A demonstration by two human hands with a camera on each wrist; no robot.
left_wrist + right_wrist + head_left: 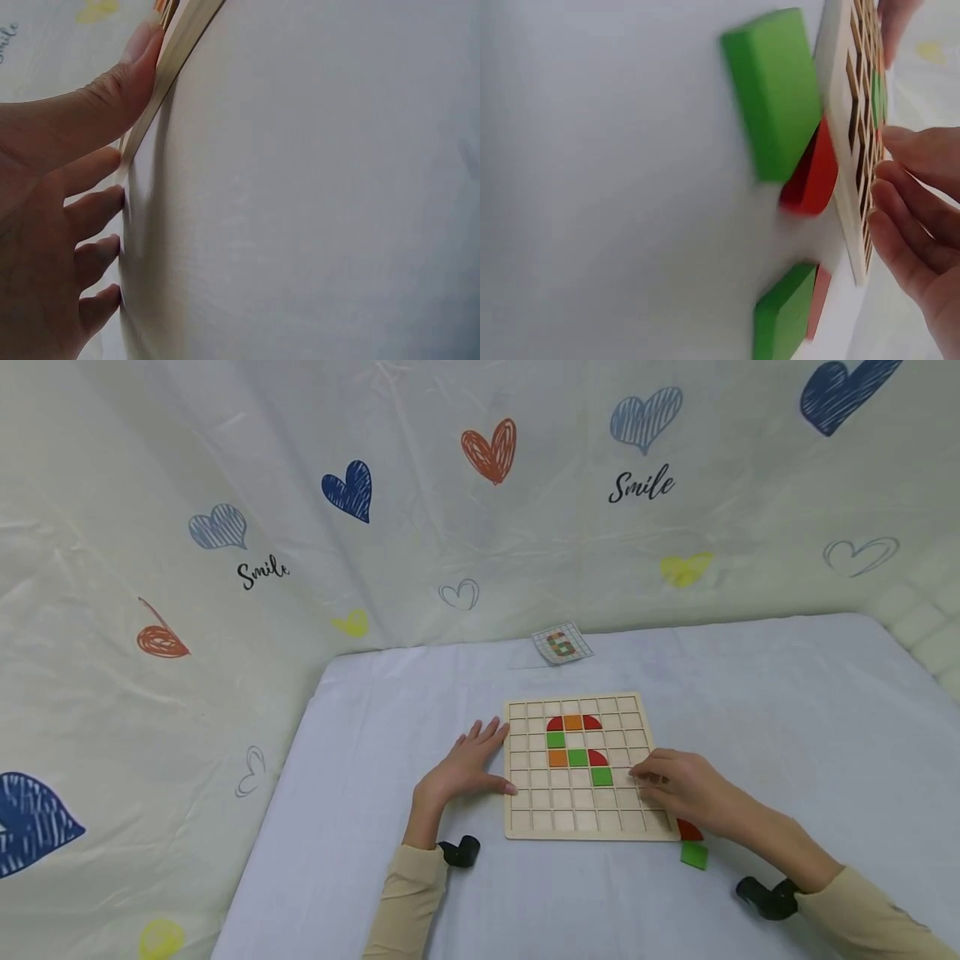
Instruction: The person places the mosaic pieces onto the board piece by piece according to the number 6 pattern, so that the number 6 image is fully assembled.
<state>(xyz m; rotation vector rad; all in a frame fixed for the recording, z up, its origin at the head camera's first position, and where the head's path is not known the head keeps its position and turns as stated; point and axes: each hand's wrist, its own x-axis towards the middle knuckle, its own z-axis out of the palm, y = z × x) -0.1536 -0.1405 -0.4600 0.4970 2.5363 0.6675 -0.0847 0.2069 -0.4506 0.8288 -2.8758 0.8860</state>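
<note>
Loose left hand (465,767) touches the board (561,799) at its left edge; probably light, hard: hold there. Right hand (688,787): can't tell if holding.

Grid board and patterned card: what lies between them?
Only bare white tabletop lies between the grid board and the patterned card; the head view shows this.

Before me the counter (360,760), covered in white cloth (585,902), fills the lower middle and right of the head view. On it I have a gridded wooden board (536,822) right of centre, and a small patterned card (562,644) near its far edge. My right-wrist view shows two green blocks (776,97) and two red blocks (815,176) from upper centre to bottom.
</note>
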